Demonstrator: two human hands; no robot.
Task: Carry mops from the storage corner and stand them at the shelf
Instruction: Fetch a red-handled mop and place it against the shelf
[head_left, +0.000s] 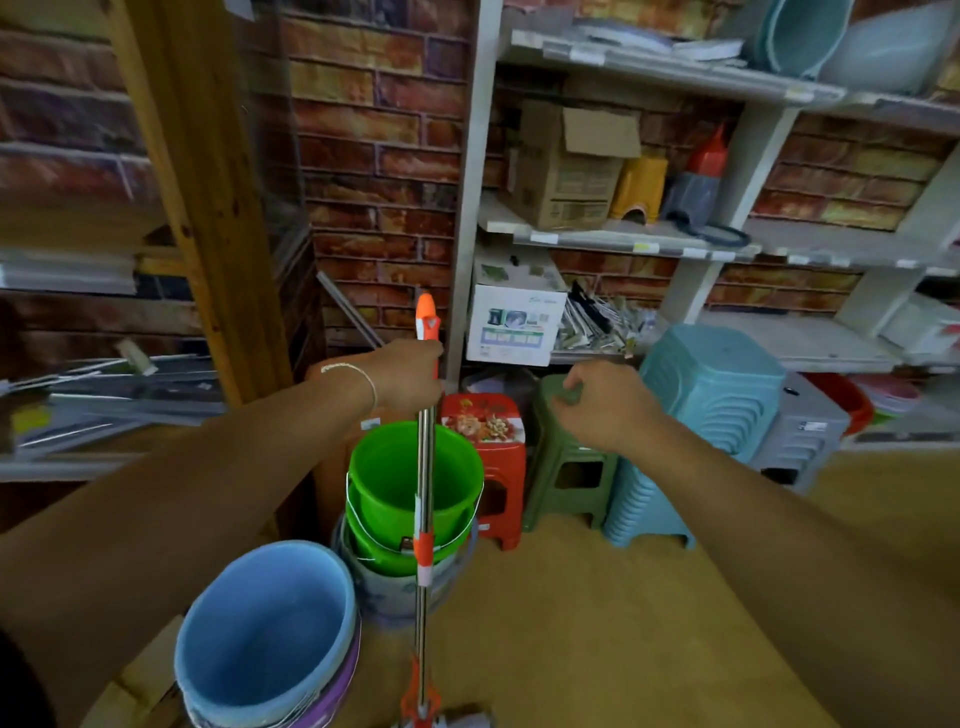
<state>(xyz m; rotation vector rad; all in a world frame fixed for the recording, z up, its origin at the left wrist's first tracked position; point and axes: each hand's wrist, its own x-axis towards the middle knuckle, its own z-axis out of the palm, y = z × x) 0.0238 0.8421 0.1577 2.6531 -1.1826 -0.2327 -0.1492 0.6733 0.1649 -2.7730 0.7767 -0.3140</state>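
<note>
Brick-walled corner, white shelf (649, 244) at right, green bucket (410, 483) on the floor before it; mop (426, 467) stands upright, handle clamped near its orange tip in left hand (405, 379); right hand (608, 405) hangs loosely curled, empty, just beside.

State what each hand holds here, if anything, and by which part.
The left hand grips the mop near its handle's orange top. The right hand holds nothing.
</note>
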